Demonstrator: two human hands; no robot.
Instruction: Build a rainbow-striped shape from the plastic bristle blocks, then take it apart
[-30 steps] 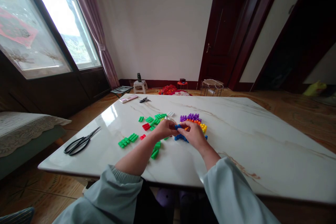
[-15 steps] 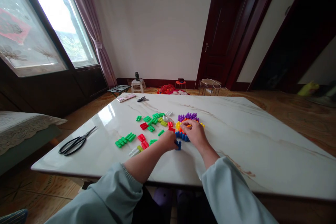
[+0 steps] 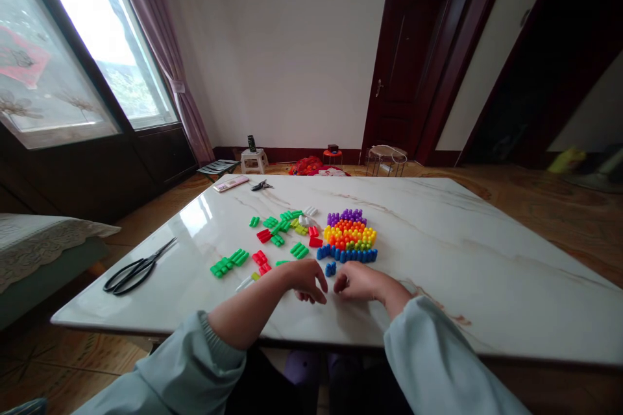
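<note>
My left hand [image 3: 307, 279] is just above the marble table [image 3: 438, 240], its fingers apart and bent with nothing seen between them. Close by on its right, my right hand [image 3: 356, 280] has its fingers curled together; what they may hold is hidden. A small blue piece [image 3: 330, 269] stands between and just beyond the hands. Behind it, upright pieces form rows: a blue row [image 3: 348, 253], yellow pieces [image 3: 368, 235], orange ones and a purple group [image 3: 351, 214]. Green pieces [image 3: 230, 262], red pieces [image 3: 261, 259] and white ones lie in clusters to the left.
Black-handled scissors [image 3: 139, 267] lie at the table's left. Near the far left edge are a pink phone [image 3: 231, 183] and small black pliers [image 3: 261, 185]. Beyond the table stand a white stool [image 3: 254, 161] and a round stool [image 3: 386, 159].
Both hands have drawn back toward me, my right hand away from the coloured rows and my left hand from the small blue piece. The rows and that piece are now uncovered.
</note>
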